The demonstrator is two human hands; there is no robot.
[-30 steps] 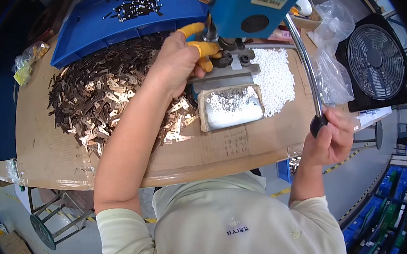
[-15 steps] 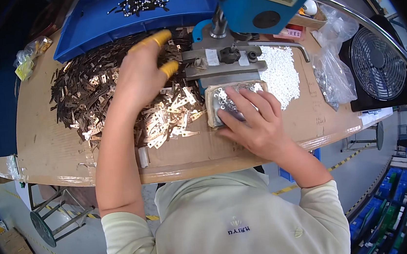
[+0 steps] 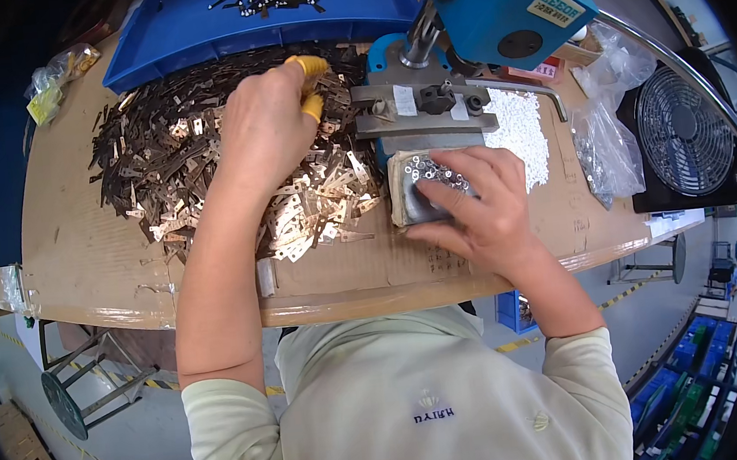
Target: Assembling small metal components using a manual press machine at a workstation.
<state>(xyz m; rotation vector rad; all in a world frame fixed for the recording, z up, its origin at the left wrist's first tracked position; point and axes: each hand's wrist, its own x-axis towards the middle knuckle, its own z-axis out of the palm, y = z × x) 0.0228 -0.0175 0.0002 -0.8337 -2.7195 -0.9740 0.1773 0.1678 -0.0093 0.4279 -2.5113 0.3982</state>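
Note:
My left hand [image 3: 270,129] hovers over a heap of flat metal strips [image 3: 193,158], some dark, some coppery. Its thumb and forefinger wear yellow finger covers and curve towards each other, with a gap between the tips. No strip shows clearly between them. My right hand [image 3: 486,210] lies over a small shallow tray [image 3: 396,196] with a taped, worn edge. Small silvery rings [image 3: 423,170] are scattered on it. The fingers are spread and touch the tray and rings, while the thumb rests at its near edge; what lies beneath the fingertips is hidden.
Behind the tray stands a blue press [image 3: 512,16] with a metal fixture [image 3: 428,109] under it. White small parts [image 3: 519,136] lie to its right. A blue bin [image 3: 262,41] holds dark pieces with white ends. Plastic bags [image 3: 604,141] and a black fan [image 3: 681,116] are at right.
My left thumb and forefinger have drawn closer together over the strips. My right fingers have shifted across the rings, uncovering more of the tray's left part. The whole view has shifted slightly.

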